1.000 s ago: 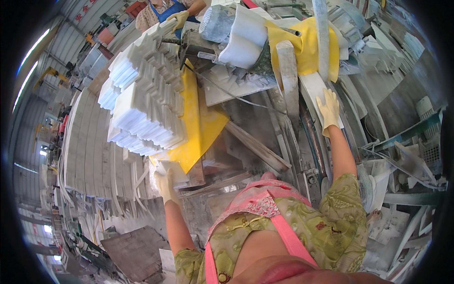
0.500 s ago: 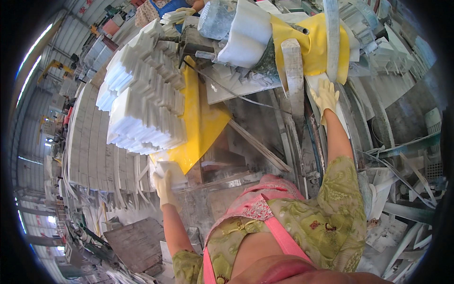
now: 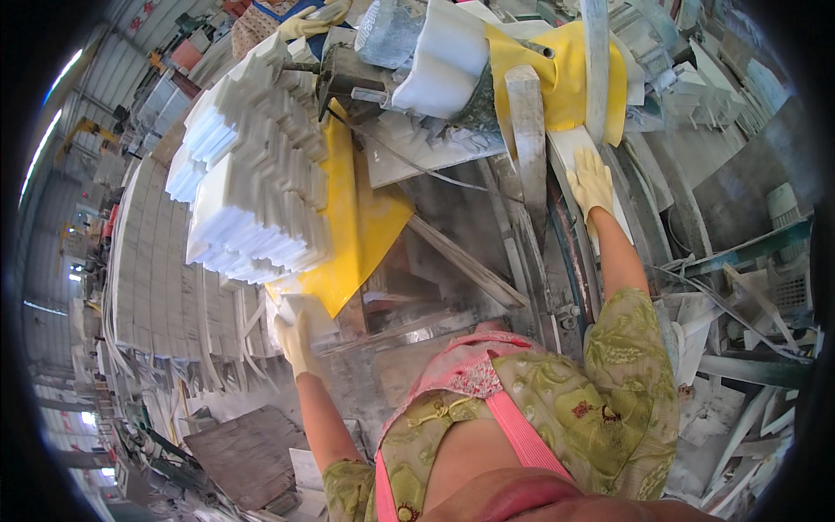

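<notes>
Left hand, pale glove, grips a small white stone block at the foot of the tall stack of white cut stone strips on a yellow sheet. Right hand, gloved, lies flat and open on a white stone slab on the machine bed. Best keep the slab pressed flat, the fingers well apart from the grey saw housing. No containers visible; the stack serves as the store.

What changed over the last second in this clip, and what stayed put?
The left hand has taken hold of a white stone piece at the foot of the white stack. The right hand stays flat on the white slab; the yellow sheet is unmoved.
</notes>
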A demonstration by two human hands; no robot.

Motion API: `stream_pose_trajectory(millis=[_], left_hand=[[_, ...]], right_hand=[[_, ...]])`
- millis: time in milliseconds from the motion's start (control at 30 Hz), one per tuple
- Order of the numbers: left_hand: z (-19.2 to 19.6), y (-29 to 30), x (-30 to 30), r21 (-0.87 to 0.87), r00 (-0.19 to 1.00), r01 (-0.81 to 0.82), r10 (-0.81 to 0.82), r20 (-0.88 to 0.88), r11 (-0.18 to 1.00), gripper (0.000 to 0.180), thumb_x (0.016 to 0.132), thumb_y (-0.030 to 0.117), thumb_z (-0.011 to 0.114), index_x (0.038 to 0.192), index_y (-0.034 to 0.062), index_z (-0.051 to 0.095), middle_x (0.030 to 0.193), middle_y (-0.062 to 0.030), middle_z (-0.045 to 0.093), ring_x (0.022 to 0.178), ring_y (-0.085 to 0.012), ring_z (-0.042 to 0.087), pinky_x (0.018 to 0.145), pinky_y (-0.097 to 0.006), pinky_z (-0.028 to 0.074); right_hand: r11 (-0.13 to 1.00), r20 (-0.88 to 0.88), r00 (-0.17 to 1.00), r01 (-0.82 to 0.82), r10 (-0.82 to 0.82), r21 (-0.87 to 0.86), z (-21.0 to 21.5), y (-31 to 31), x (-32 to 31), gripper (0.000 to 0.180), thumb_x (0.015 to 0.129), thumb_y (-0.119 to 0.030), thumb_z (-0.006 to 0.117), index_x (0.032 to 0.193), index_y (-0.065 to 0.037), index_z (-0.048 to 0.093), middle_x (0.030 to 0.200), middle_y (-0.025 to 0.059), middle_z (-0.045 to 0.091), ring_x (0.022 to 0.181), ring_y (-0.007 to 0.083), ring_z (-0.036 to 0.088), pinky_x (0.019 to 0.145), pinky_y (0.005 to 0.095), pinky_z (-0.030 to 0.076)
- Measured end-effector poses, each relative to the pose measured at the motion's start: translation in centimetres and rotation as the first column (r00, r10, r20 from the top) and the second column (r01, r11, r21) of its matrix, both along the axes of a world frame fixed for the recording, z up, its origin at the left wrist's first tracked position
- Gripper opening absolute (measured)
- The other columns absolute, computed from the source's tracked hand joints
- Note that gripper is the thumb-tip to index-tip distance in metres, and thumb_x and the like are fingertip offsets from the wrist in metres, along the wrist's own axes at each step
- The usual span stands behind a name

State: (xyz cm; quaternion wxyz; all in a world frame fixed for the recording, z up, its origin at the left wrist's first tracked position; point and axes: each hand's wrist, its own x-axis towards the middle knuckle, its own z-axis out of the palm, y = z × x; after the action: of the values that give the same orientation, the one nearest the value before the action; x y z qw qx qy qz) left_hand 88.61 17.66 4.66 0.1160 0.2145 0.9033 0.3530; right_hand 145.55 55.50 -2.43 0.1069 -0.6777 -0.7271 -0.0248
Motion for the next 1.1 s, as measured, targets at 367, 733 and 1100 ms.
stream_pose_trajectory(millis=[367,733,1100], left_hand=[[0.6,0.4,1.5,0.157,0.998,0.028,-0.037,0.056,0.987,0.066,0.085,0.023,0.074,0.139,-0.0055,0.048,0.124,-0.0226,0.063,0.109,-0.0303,0.065,0.093,-0.039,0.053],[1.7,0.3,2.8,0.314,0.979,0.101,-0.151,0.138,0.944,0.058,0.089,0.019,0.069,0.136,-0.0058,0.046,0.117,-0.0203,0.062,0.096,-0.029,0.068,0.07,-0.038,0.065],[1.6,-0.2,2.9,0.298,0.967,0.05,-0.121,0.224,0.953,0.066,0.089,0.025,0.069,0.142,-0.0031,0.044,0.124,-0.0186,0.059,0.104,-0.0266,0.064,0.083,-0.039,0.059]], right_hand=[[0.977,0.104,0.982,-0.141,0.158,-0.159,-0.5,-1.5,2.5,0.063,0.094,-0.039,0.06,0.15,-0.014,0.046,0.158,0.0125,0.041,0.146,0.0303,0.037,0.118,0.0407,0.031],[0.952,0.046,0.954,-0.291,0.296,-0.091,4.3,-17.9,8.4,0.084,0.076,-0.015,0.077,0.151,-0.009,0.04,0.153,0.0126,0.043,0.145,0.0292,0.037,0.116,0.044,0.034],[0.986,0.032,0.992,-0.122,0.119,0.117,2.9,-15.6,6.4,0.06,0.087,-0.016,0.066,0.143,-0.004,0.047,0.139,0.0162,0.058,0.133,0.0296,0.053,0.116,0.041,0.037]])
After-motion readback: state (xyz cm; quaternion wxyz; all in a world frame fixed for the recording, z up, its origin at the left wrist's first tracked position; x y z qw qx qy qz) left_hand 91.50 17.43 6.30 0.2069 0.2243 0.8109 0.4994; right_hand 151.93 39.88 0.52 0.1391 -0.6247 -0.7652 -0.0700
